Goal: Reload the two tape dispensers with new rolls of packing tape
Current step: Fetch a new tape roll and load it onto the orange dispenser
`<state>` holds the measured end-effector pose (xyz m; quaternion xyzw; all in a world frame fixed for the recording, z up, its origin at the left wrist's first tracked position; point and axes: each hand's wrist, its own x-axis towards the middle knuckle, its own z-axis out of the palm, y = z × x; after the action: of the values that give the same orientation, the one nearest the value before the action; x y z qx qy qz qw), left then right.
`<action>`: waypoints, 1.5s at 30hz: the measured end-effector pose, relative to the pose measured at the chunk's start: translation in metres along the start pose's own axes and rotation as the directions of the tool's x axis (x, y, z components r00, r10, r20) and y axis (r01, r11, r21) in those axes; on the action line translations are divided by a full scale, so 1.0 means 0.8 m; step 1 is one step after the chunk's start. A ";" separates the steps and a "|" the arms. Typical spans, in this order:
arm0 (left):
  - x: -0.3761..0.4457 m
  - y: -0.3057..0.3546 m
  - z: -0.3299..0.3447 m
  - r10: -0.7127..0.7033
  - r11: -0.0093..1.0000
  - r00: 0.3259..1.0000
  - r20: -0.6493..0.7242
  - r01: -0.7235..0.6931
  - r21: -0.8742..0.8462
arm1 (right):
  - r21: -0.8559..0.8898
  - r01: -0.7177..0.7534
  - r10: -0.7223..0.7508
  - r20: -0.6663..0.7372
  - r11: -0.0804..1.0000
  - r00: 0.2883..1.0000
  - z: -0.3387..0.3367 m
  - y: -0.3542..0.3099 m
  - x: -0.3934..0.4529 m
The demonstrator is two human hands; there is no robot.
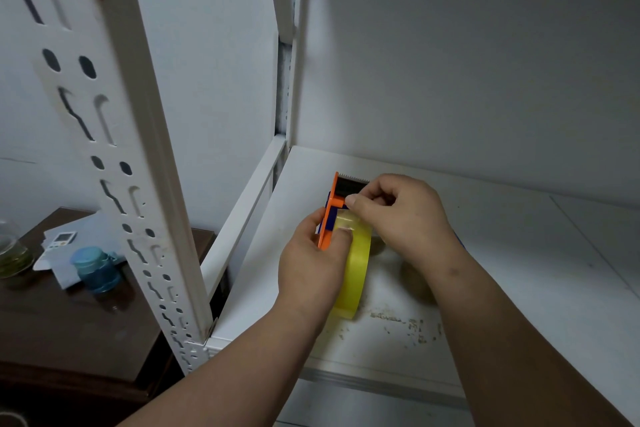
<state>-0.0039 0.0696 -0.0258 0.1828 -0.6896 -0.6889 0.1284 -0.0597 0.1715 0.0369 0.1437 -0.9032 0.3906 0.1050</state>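
From the head view, an orange tape dispenser carries a yellow tape roll above the white shelf. The left hand grips the dispenser and roll from the left, fingers curled. The right hand pinches the tape end near the dispenser's toothed front.

The right hand covers the tape dispenser's far side. Its curled fingers may be pinching the tape end, too small to tell.
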 end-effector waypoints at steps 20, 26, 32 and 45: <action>0.005 0.001 0.005 0.017 1.000 0.999 -0.037 -0.017 -0.001 | -0.400 0.328 -0.329 0.069 0.856 0.942 -0.003 0.007 -0.012; 0.007 0.001 0.006 0.004 1.000 1.000 -0.016 -0.004 -0.005 | -0.375 0.227 -0.228 0.042 0.899 0.973 -0.008 0.000 0.002; 0.004 0.006 0.011 0.004 0.999 1.000 -0.003 -0.004 0.033 | -0.470 0.165 -0.184 0.006 0.867 0.983 -0.004 -0.007 0.007; 0.003 0.012 0.010 -0.062 0.996 0.998 -0.004 0.062 -0.067 | -0.424 0.127 -0.157 -0.035 0.897 0.987 -0.004 -0.009 -0.001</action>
<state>-0.0098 0.0757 -0.0164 0.2017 -0.6599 -0.7146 0.1151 -0.0560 0.1690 0.0435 0.1696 -0.9491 0.1829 0.1926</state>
